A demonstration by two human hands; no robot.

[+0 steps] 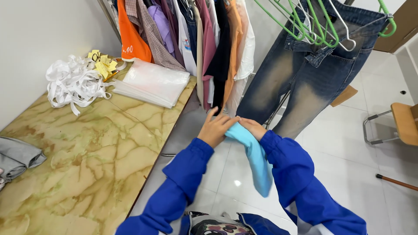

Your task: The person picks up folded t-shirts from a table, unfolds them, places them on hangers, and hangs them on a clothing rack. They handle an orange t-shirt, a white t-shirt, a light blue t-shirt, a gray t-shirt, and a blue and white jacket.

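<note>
Both hands meet mid-air in front of the person, left hand [214, 129] and right hand [251, 127] each closed on the top end of one light blue cloth [257, 161], which sits between them and hangs with its long axis running down and a little right, toward the floor (the right forearm is closer to the hanging part). One pair of jeans [305, 74] hangs just beyond the hands on green hangers [305, 26], one row of shirts [196, 39] to its left. On the one marble table [87, 152] lie one stack of plastic bags [150, 82] and one heap of white straps [74, 82].
</note>
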